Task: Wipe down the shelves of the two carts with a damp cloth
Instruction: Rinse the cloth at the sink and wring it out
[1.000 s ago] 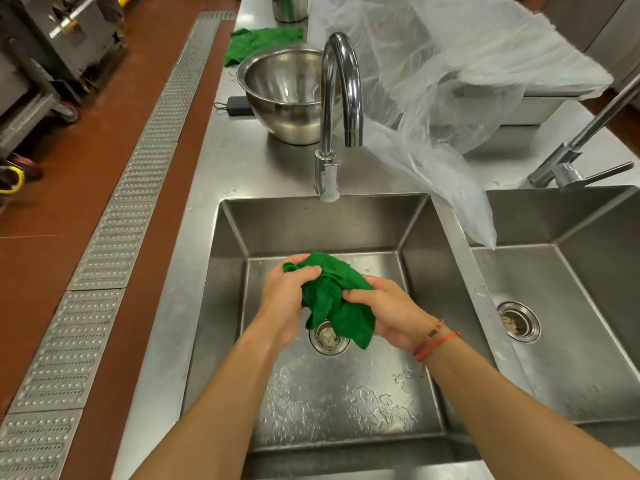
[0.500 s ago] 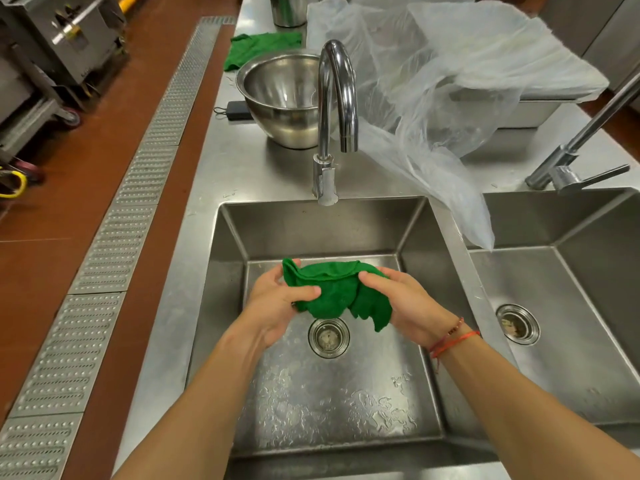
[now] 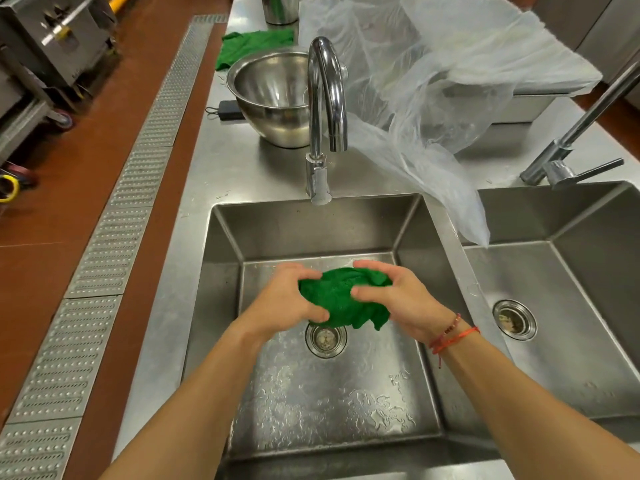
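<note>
Both hands hold a bunched green cloth [image 3: 341, 301] above the floor of the left sink basin [image 3: 311, 226]. The left hand [image 3: 285, 301] grips it from nine o'clock, fingers curled over the top and thumb under. The right hand [image 3: 401, 299] grips it from three o'clock, thumb pressed into the front. A loose corner hangs at five o'clock. The drain [image 3: 325, 339] lies just below the cloth at six o'clock, with beads of water on the steel around it. The cloth may be wet, though the view does not make that plain. The faucet [image 3: 323, 98] arches at twelve o'clock. Behind it at eleven o'clock stands a steel bowl [image 3: 270, 95], and beyond that lies a second green cloth [image 3: 252, 46]. A clear plastic sheet [image 3: 433, 81] drapes at one o'clock.
</note>
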{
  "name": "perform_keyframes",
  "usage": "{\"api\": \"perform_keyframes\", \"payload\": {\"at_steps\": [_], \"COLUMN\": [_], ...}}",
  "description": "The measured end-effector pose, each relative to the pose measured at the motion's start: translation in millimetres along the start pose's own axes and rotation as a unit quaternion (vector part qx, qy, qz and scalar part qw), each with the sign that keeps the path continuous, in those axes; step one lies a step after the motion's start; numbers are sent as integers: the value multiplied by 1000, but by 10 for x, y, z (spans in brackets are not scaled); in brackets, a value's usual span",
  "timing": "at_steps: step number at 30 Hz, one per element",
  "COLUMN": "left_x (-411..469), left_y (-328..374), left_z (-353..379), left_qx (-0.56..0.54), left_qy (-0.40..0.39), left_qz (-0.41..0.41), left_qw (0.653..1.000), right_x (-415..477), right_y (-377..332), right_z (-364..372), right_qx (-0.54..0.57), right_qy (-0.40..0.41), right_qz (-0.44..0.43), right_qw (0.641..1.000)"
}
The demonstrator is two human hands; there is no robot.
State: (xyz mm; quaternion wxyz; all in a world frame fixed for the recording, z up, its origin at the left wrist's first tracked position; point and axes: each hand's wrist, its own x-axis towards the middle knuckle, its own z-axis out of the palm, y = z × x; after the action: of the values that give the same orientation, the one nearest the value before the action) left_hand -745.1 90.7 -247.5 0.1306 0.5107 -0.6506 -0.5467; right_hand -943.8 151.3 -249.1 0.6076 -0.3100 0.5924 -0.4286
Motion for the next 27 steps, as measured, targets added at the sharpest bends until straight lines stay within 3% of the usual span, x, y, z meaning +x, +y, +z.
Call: {"api": "perform_keyframes", "payload": {"at_steps": [2, 4, 5, 7, 9, 12, 14, 18, 22, 25, 27], "left_x": [10, 17, 16, -6, -17, -35, -20, -15, -48, -51, -45], "left_y": [-9, -35, -58, -76, -110, -52, -4, 66, 77, 30, -18], "left_z": [29, 25, 5, -32, -29, 18, 45, 92, 248, 397, 482], "left_qx": [147, 123, 75, -28, -119, -237, -276, -302, -290, -216, -77], "left_qy": [7, 31, 45, 51, 48, 61, 78, 84, 96, 101, 77], "left_qz": [39, 39, 19, -25, -52, -82, -101, -118, -110, -90, -17], "left_qw": [988, 991, 996, 998, 990, 966, 953, 942, 946, 967, 994], "right_x": [-2, 28, 27, 39, 59, 55, 45, 15, 24, 79, 99], "right_y": [-30, -30, -47, -63, -64, -33, 1, 71, 148, 195, 211], "right_z": [-18, -55, -70, -101, -101, -34, 11, 119, 290, 362, 393], "right_qx": [-216, -425, -462, -453, -393, -185, -85, 51, 225, 309, 313], "right_qy": [-23, -32, -24, -6, -9, -44, -54, -27, 8, -1, -29], "right_qz": [-17, -51, -63, -51, -16, 73, 119, 147, 192, 212, 201], "right_qw": [976, 903, 884, 890, 919, 979, 988, 987, 955, 927, 928]}}
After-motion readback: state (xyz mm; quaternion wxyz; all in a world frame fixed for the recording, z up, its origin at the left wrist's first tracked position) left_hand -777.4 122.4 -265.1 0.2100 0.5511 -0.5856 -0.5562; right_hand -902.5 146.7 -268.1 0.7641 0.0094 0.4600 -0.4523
